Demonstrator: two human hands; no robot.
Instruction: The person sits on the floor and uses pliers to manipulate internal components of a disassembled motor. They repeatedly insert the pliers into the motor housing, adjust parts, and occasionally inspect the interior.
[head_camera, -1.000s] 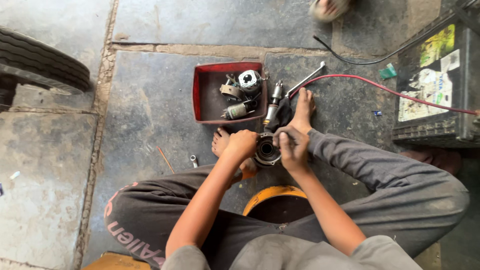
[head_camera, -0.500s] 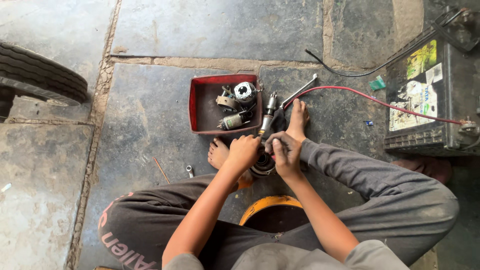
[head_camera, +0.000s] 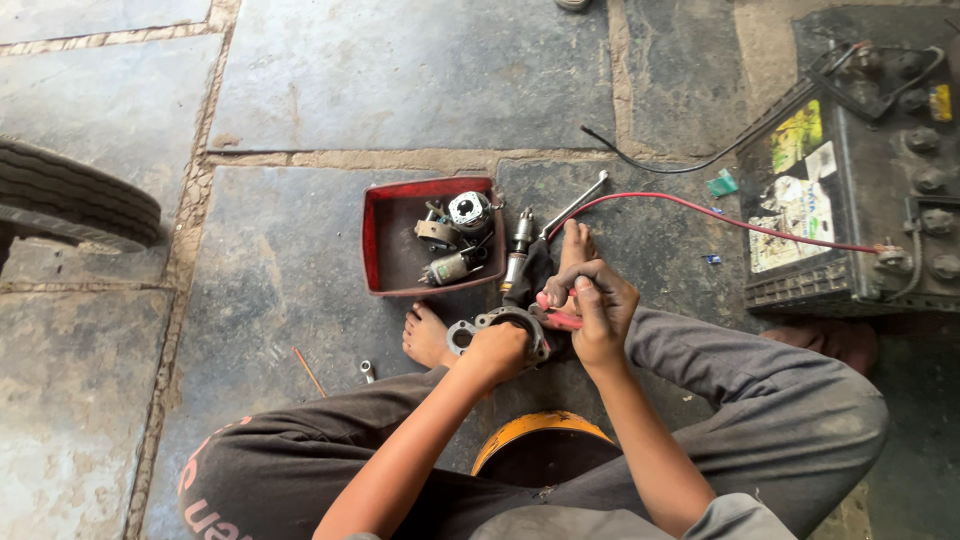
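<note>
1. Tyre (head_camera: 75, 205): black, ribbed tread, at the far left edge on the stone floor (head_camera: 400, 80), well apart from the work.
2. Thin orange stick (head_camera: 309, 370) and a small metal socket (head_camera: 367, 371): lying loose on the floor, just left of my bare left foot (head_camera: 425, 337).
3. Red tray (head_camera: 375, 240): rectangular and shallow, on the floor ahead of my feet. It held a round silver-faced motor part (head_camera: 469, 211), a small cylindrical part (head_camera: 447, 267) and some metal brackets.
4. Left hand (head_camera: 497, 352): I saw it clenched over the near side of a grey metal housing (head_camera: 490, 323), a ring-shaped casting with lugs. The housing sat on the floor between my feet, just below the tray's near right corner.
5. Shaft-like metal part (head_camera: 519, 243): lying upright in the frame, just right of the tray, beside a dark cloth (head_camera: 535, 272).
6. Right hand (head_camera: 596, 310): closed around a tool with a pink-red handle (head_camera: 556, 316), its working end at the housing's right side. I could not tell what kind of tip it had.
7. Spanner (head_camera: 576, 203): silver, slanted, lying beyond my right foot (head_camera: 577, 245).
8. Red cable (head_camera: 700, 212): running from near the right foot across to the battery.
9. Black cable (head_camera: 660, 165): curving on the floor above the red one.
10. Battery (head_camera: 860, 180): large, black, labelled, at the far right.
</note>
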